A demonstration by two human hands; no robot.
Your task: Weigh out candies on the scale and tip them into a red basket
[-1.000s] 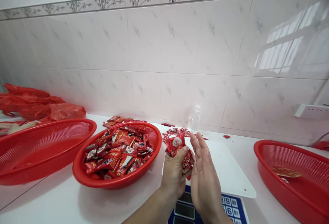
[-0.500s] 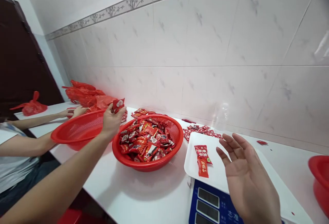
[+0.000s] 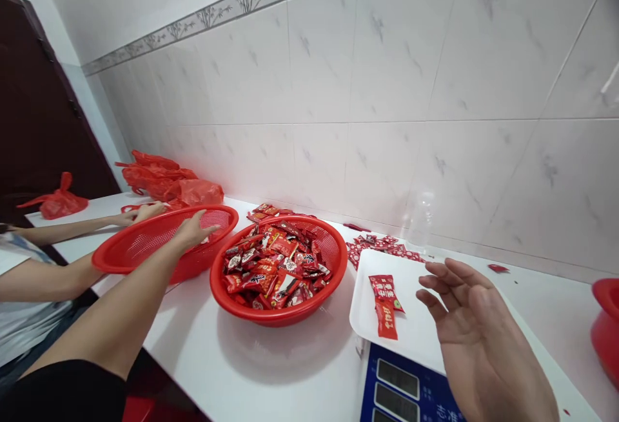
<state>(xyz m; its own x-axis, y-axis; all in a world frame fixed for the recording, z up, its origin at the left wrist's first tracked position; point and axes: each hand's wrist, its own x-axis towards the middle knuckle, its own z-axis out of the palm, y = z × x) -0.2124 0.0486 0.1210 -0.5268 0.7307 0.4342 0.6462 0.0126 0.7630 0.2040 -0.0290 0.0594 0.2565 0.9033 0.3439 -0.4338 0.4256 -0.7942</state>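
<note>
My left hand point(image 3: 192, 231) reaches over the rim of an empty-looking red basket point(image 3: 145, 244) at the left, fingers spread, holding nothing. My right hand point(image 3: 478, 338) hovers open, palm up, above the white tray point(image 3: 420, 328) of a blue-faced scale point(image 3: 401, 393). Two red candy packets point(image 3: 384, 302) lie on that tray. Between my hands stands a round red basket point(image 3: 278, 312) heaped with red wrapped candies point(image 3: 273, 267).
Another person sits at the far left, their hands point(image 3: 138, 214) by the left basket. Red plastic bags point(image 3: 167, 180) lie behind it, another red bag point(image 3: 58, 201) further left. Loose candies point(image 3: 382, 244) lie by the tiled wall. A third red basket point(image 3: 607, 328) sits at right.
My left hand carried a handful of candies from the scale to the left basket and now is open and empty over it. My right hand drew back, open. The view turned left.
</note>
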